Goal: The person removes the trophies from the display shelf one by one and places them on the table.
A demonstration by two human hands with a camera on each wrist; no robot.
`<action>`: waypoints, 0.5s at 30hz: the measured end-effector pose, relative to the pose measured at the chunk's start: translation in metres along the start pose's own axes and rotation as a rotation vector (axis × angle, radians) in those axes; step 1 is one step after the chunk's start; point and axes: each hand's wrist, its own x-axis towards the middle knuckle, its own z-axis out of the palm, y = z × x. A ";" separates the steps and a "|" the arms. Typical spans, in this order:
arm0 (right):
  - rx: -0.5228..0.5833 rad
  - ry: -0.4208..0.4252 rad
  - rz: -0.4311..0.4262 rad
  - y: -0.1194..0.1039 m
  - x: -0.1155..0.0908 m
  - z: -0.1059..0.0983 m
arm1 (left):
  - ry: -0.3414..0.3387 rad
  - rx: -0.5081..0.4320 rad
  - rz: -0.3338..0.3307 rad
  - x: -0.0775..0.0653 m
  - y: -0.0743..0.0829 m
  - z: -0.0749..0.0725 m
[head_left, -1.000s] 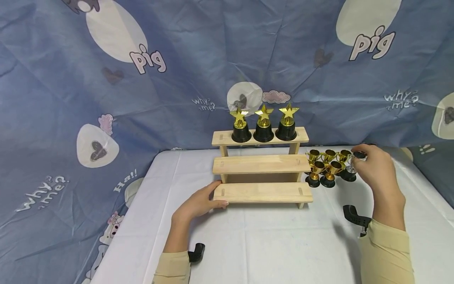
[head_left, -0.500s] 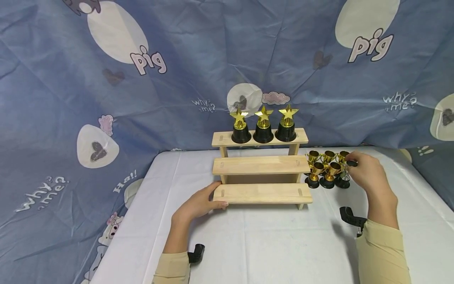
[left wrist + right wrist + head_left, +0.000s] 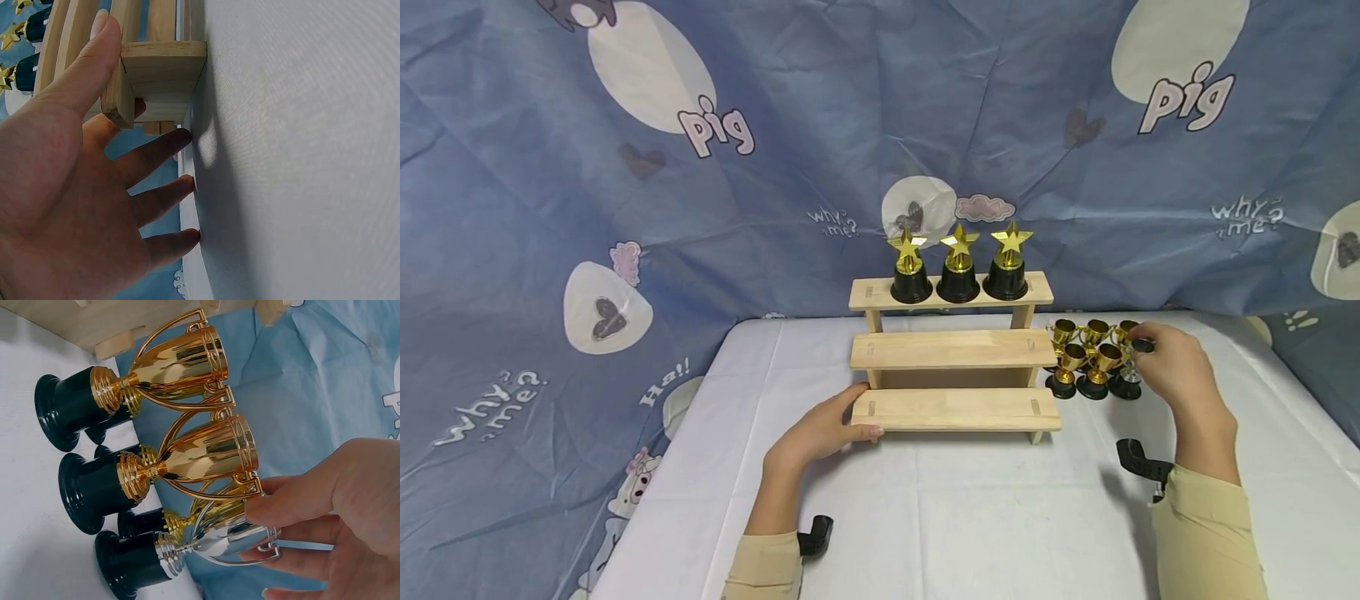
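Note:
In the head view, my right hand [image 3: 1180, 371] pinches a small silver trophy cup [image 3: 228, 537] near its rim, thumb on one side and fingers on the other. Its black base [image 3: 1125, 387] stands upright at the right end of the front row, beside two copper-gold trophy cups [image 3: 212, 453]. Behind them is a row of yellow-gold trophy cups [image 3: 1093, 332], partly covered by the front ones. My left hand [image 3: 820, 429] holds the left end of a three-step wooden display stand [image 3: 955, 410], thumb over the lowest step, index finger behind; the other fingers spread toward the tabletop [image 3: 300, 156].
Three gold star trophies [image 3: 958, 271] with black bases line the stand's top step [image 3: 868, 292]. The middle step [image 3: 951, 348] is bare wood. A blue printed cloth [image 3: 790, 167] hangs behind the white-covered table [image 3: 985, 517].
My right hand has shifted left and nearer with the silver trophy cup, bringing it beside the copper-gold ones; over the last half second it hardly moves. My left hand stays on the stand.

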 end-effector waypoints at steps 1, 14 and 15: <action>0.000 -0.001 0.002 0.000 0.000 0.000 | -0.001 0.000 0.000 0.000 0.000 0.000; -0.021 -0.021 -0.015 -0.001 -0.003 -0.004 | 0.000 -0.006 0.003 0.000 0.001 0.000; -0.021 -0.023 -0.016 0.000 -0.003 -0.004 | -0.001 -0.006 0.003 0.000 0.001 0.000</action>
